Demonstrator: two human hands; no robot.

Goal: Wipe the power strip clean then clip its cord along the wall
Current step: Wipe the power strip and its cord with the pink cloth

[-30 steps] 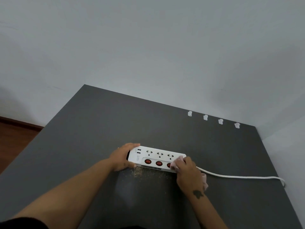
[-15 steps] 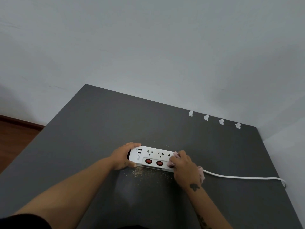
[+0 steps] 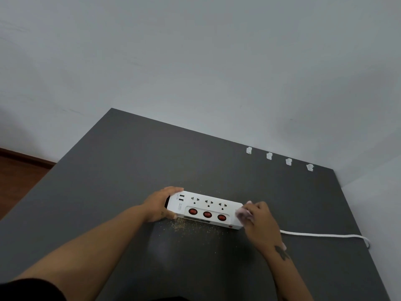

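A white power strip [image 3: 206, 208] with three red switches lies on the dark grey table [image 3: 108, 181]. My left hand [image 3: 159, 204] grips its left end. My right hand [image 3: 259, 224] presses a small pink cloth [image 3: 244, 215] against the strip's right end. The white cord [image 3: 321, 235] runs from behind my right hand to the table's right edge. Several white cord clips [image 3: 269, 155] sit in a row where the table meets the back wall.
Fine brown crumbs [image 3: 195, 227] are scattered on the table just in front of the strip. White walls [image 3: 195, 72] close off the back and right sides. Brown floor [image 3: 19, 177] shows past the table's left edge.
My right hand slid the cloth left over the switches, then back to the strip's right end. All three red switches are uncovered now. My left hand kept its hold.
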